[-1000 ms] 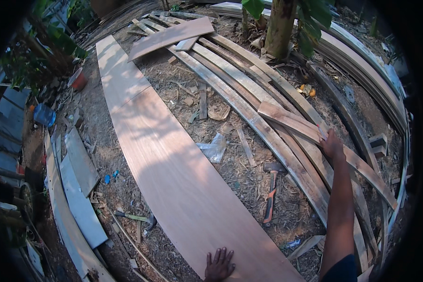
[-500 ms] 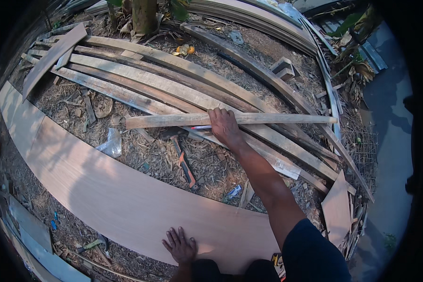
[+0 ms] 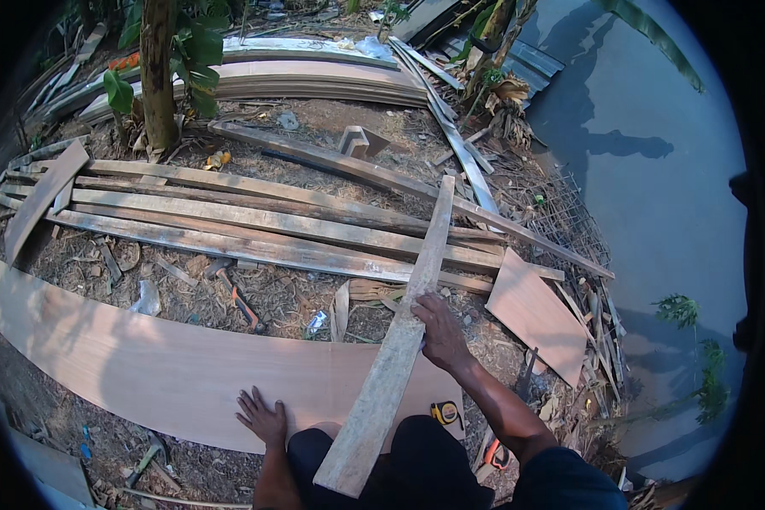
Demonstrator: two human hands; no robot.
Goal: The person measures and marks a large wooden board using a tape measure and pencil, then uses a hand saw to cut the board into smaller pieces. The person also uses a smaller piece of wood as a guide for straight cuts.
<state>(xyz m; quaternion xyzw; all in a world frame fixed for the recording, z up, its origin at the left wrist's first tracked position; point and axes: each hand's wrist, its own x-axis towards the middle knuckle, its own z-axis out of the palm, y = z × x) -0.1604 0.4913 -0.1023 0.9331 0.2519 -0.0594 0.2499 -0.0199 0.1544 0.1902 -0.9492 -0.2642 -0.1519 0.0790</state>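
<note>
My right hand grips a weathered wooden batten near its middle. The batten slants over the plywood sheet, its near end by my knees and its far end over the stacked timber. Fingers spread, my left hand lies flat on the plywood close to its near edge. A yellow and black tape measure sits on the sheet by my right knee. Beyond the sheet a hammer with an orange and black handle lies on the ground. An orange-handled saw rests to the right, partly hidden by my forearm.
Several long timbers lie side by side beyond the plywood. A plywood offcut rests at their right end. A tree trunk and a stack of sheets stand farther back. Another hammer lies at lower left.
My right hand has brought the batten nearer and turned it from crosswise to pointing away from me. The view has shifted right, and my left hand remains flat on the plywood.
</note>
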